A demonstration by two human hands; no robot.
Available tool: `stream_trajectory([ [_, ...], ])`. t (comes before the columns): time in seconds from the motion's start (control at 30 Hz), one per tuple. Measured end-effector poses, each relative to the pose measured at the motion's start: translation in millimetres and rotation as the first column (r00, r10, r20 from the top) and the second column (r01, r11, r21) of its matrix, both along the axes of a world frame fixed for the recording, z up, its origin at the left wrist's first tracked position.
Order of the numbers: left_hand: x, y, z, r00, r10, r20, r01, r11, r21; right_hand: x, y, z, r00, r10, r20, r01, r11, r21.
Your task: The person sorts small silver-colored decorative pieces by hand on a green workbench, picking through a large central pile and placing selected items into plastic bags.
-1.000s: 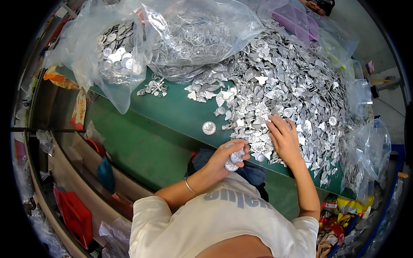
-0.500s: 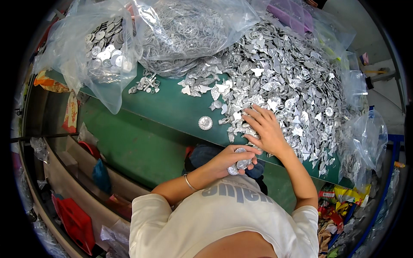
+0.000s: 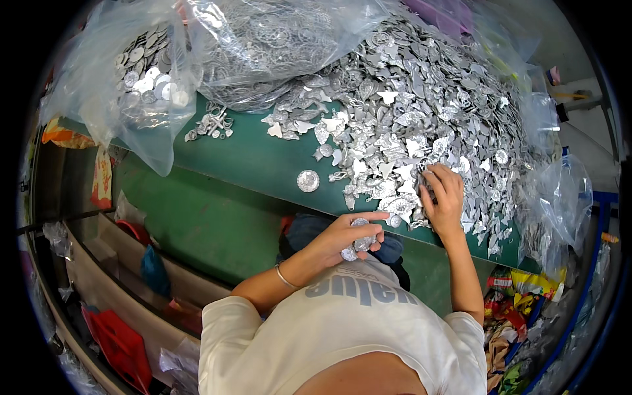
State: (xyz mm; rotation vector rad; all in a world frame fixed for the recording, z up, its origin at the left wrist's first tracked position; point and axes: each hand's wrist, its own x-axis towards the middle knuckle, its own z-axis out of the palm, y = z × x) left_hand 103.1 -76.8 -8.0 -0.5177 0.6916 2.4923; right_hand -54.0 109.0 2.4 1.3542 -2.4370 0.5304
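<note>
Head view: a green table [image 3: 250, 158] is being seen from above, its far half covered by a large heap of silver metal pieces [image 3: 428, 112]; the pieces are flat and of mixed shapes, some round, some leaf-like, some winged.

The left hand [image 3: 345, 237] is being held near the body, just off the near edge of the table; its fingers are being kept curled, narrow, around a few round silver discs [image 3: 359, 242]; one disc is showing between thumb and forefinger, another below the palm. A thin bracelet [image 3: 284, 277] is being worn on the left wrist.

The right hand [image 3: 444, 197] is being laid palm down on the near edge of the heap; its fingers are being kept bent and fairly close together, the tips touching the pieces; whether a piece is being pinched under them cannot be told.

A single round silver disc [image 3: 307, 180] is lying alone on bare green surface, well apart from both hands, left of the heap's edge; a small cluster of pieces [image 3: 212, 125] is lying farther left.

A clear plastic bag of round discs [image 3: 141, 72] is resting at the far left corner of the table; a second clear bag [image 3: 276, 46] of silver parts is lying beside it, touching the heap; crumpled clear plastic [image 3: 559, 197] is hanging at the right end of the table.

A white shirt [image 3: 342, 336] is being worn by the person.
</note>
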Motion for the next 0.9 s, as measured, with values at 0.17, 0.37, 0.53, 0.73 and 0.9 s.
stream_trajectory([
  [0.17,0,-1,2,0.997,0.074,0.006,-0.074,0.995,0.071,3,9,-4,0.979,-0.200,0.047,0.204,0.972,-0.112],
  [0.37,-1,-11,3,0.990,0.141,0.003,-0.141,0.989,0.045,-8,21,-8,0.892,-0.451,0.020,0.447,0.876,-0.183],
  [0.53,-5,-11,4,0.989,0.142,0.027,-0.142,0.990,0.001,-7,15,4,0.936,-0.346,0.057,0.346,0.888,-0.302],
  [0.73,-13,-10,1,0.976,0.217,-0.012,-0.217,0.976,0.024,-8,-11,14,0.995,-0.072,0.074,0.068,0.996,0.056],
  [0.9,-17,-6,1,0.970,0.240,-0.024,-0.238,0.969,0.067,-26,5,13,0.997,0.002,0.071,-0.006,0.998,0.068],
])
